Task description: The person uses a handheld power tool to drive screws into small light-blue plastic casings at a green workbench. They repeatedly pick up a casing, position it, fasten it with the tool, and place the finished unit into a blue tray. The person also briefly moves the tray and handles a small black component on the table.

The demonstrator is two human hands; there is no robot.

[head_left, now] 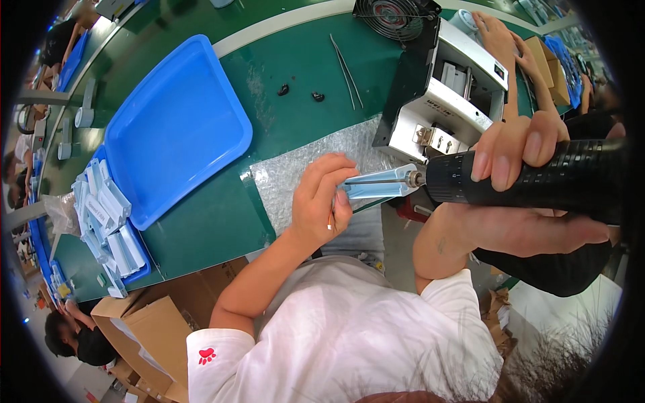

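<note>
My left hand grips a light blue, open, channel-shaped plastic housing in front of my chest. A short thin wire with a small white end shows by its fingers. My right hand is wrapped round a black electric screwdriver, which lies almost level and points left. The screwdriver's metal tip meets the right end of the housing, and a thin shaft runs along inside the channel. Whether a screw sits at the bit's end is hidden.
A white screw feeder stands beyond the screwdriver, near a black fan. Tweezers and clear plastic sheeting lie on the green table. To the left are a blue tray and piled housings. Another person's hands are at upper right.
</note>
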